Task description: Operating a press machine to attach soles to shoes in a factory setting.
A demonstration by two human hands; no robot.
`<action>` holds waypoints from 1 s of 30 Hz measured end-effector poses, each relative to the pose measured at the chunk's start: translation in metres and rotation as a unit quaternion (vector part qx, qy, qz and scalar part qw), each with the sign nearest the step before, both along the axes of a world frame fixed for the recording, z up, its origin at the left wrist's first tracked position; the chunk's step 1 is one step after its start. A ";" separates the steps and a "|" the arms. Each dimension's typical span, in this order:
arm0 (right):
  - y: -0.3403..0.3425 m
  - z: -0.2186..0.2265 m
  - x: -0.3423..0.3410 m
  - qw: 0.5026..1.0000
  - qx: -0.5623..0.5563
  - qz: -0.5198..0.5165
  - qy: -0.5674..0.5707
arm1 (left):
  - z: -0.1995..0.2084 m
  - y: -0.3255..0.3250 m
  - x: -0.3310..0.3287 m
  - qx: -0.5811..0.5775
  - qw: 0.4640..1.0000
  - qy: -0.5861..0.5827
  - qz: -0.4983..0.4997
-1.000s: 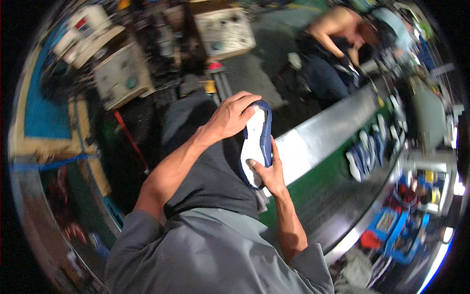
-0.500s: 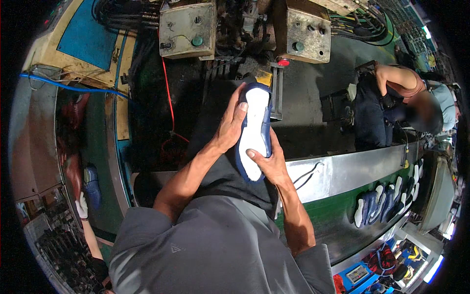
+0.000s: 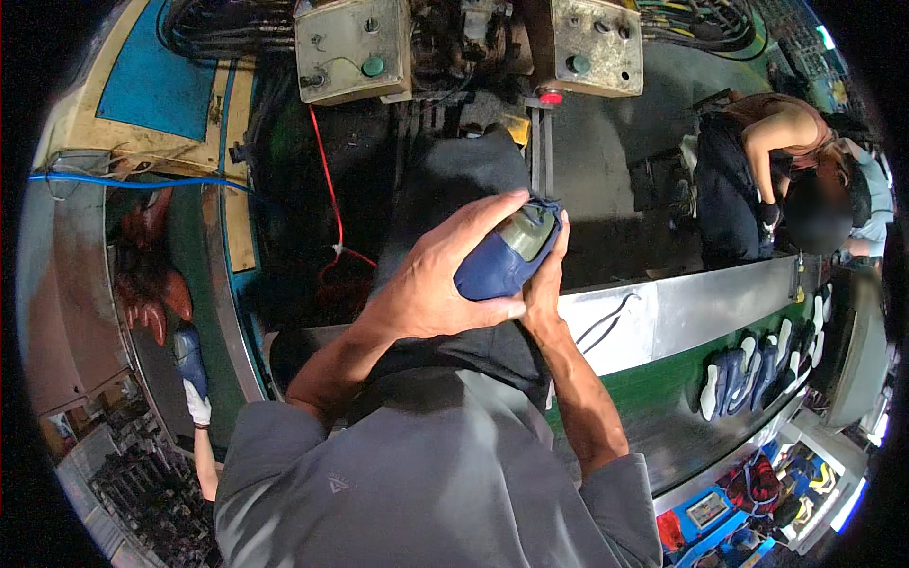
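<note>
A navy blue shoe upper [image 3: 497, 273] is held in front of my lap, one end toward me. A grey-green form, which looks like a shoe last [image 3: 524, 237], shows in its opening. My left hand [image 3: 426, 279] is closed round its left side, thumb along the near end and fingers over the top. On the other side my right hand [image 3: 544, 289] grips it too, with part of its fingers hidden behind the shoe. The white sole face is turned out of sight.
Ahead stand machine control boxes [image 3: 355, 47] with green buttons. At right, a metal-edged conveyor [image 3: 653, 393] carries several blue uppers and white soles [image 3: 748, 374]; a person [image 3: 772, 161] bends beyond it. At left, another person's white-gloved hand [image 3: 197, 402] touches a blue shoe [image 3: 187, 355].
The shoe has turned in my hands: its white sole faced up before, now its blue upper and opening do. At left, the gloved hand has moved from a reddish-brown piece to the blue shoe.
</note>
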State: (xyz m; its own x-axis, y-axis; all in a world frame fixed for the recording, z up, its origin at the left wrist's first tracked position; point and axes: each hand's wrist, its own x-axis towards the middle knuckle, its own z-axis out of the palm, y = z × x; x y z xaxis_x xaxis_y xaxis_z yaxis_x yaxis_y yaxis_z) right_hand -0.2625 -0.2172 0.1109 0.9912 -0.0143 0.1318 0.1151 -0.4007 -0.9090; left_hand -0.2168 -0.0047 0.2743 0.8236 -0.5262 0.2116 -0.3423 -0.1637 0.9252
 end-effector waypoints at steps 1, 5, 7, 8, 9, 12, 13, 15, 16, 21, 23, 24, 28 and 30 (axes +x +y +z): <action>0.002 -0.006 0.001 0.997 0.058 -0.006 0.054 | -0.001 -0.001 -0.002 0.006 1.000 0.012 0.018; 0.010 0.007 0.004 0.997 -0.049 0.016 -0.063 | -0.013 -0.003 -0.002 -0.026 0.997 -0.031 0.073; 0.012 0.012 0.004 0.996 -0.043 0.021 -0.073 | -0.015 -0.001 -0.001 -0.035 0.996 -0.035 0.079; 0.012 0.013 0.007 0.996 -0.042 0.022 -0.077 | -0.014 -0.001 0.001 -0.035 0.995 -0.039 0.079; 0.010 0.011 0.006 0.995 -0.061 0.013 -0.082 | -0.014 -0.001 0.000 -0.035 0.996 -0.033 0.073; 0.005 0.017 -0.001 0.996 -0.062 0.004 -0.071 | -0.012 0.001 -0.001 -0.026 0.998 -0.020 0.051; 0.001 0.027 0.004 0.997 -0.061 0.020 -0.043 | -0.011 0.002 0.006 -0.017 0.999 -0.012 0.036; -0.012 0.064 0.017 0.994 -0.024 0.068 0.077 | -0.008 0.006 0.019 -0.114 0.992 0.044 0.032; -0.012 0.096 0.025 0.990 -0.021 0.101 0.099 | -0.010 0.011 0.026 -0.202 0.971 0.124 0.020; -0.021 0.125 0.009 0.987 -0.037 0.102 0.115 | -0.074 -0.012 0.095 -0.189 0.938 0.265 0.121; -0.006 0.134 -0.016 0.955 -0.274 0.118 0.013 | -0.120 -0.019 0.103 -0.133 0.921 0.335 0.149; -0.007 0.123 -0.021 0.928 -0.339 0.145 0.049 | -0.123 -0.024 0.103 -0.130 0.919 0.345 0.142; -0.010 0.090 -0.024 0.911 -0.386 0.148 0.000 | -0.134 -0.028 0.109 -0.084 0.939 0.290 0.165; -0.011 0.089 -0.020 0.906 -0.395 0.150 -0.032 | -0.142 -0.026 0.115 0.021 0.974 0.109 0.198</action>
